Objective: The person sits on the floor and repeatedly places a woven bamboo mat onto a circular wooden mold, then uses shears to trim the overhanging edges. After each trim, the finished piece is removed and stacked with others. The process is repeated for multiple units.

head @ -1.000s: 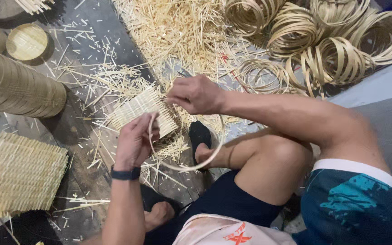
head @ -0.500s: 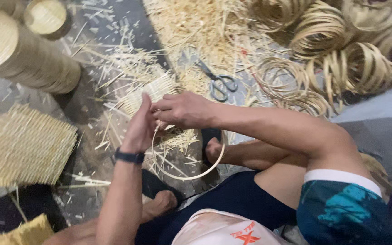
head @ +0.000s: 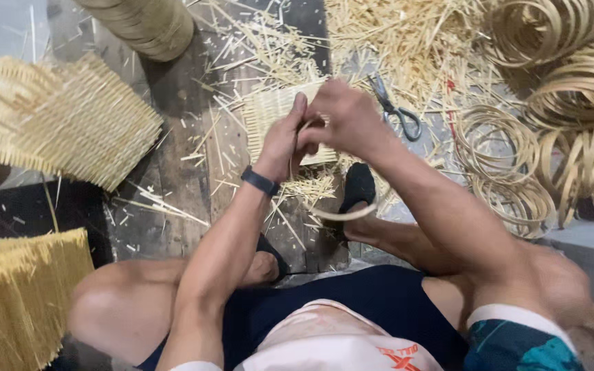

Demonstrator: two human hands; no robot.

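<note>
Head view: left hand (head: 284,141) and right hand (head: 345,117) meet above small woven bamboo mat (head: 276,113) on floor, fingers pinching thin pale bamboo strip loop (head: 342,214) at top end. Strip seems light, springy, likely brittle; hold near joined ends. Grey scissors (head: 397,110) beside.

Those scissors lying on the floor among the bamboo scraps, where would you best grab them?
Probably by the handle loops of the scissors. They lie flat, loops towards the person, blades pointing away into the straw pile, so a grip from above at the near end avoids the blades.
</note>
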